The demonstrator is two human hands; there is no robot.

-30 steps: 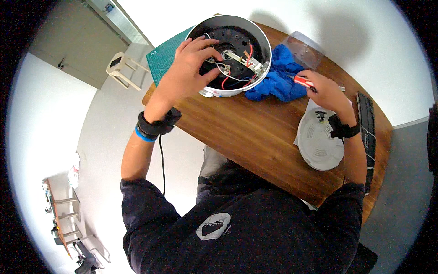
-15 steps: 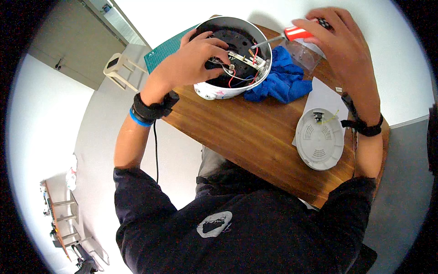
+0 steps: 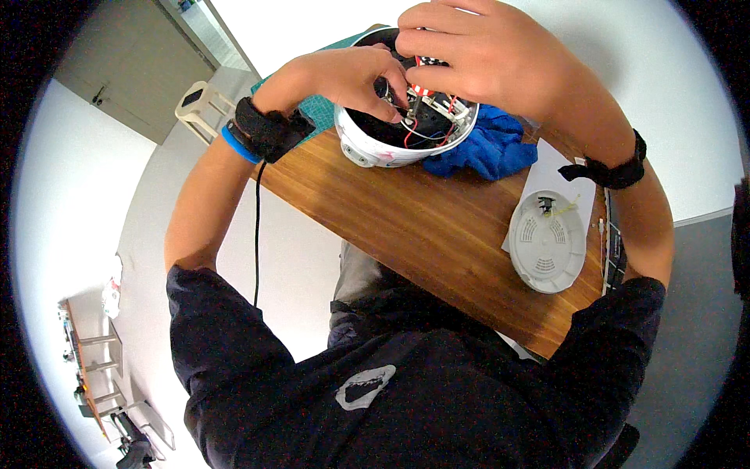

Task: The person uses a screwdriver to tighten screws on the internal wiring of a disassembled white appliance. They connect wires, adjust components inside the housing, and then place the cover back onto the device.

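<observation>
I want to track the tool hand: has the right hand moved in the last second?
Yes. The right hand went from the table's right side, near the round white cover, up and left over the open appliance.

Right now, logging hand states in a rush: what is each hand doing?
Left hand: fingers inside the open appliance, among its wires; grip cannot be told.
Right hand: curled over the appliance; what it holds is hidden.

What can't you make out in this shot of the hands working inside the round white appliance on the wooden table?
Head view:
- Tool tip: the right hand covers it.
- Left hand fingertips: sunk among the wires of the round white appliance with a black interior.
- Blue cloth: partly under the appliance.
- Small parts on the round white plastic cover: too small to tell.
</observation>
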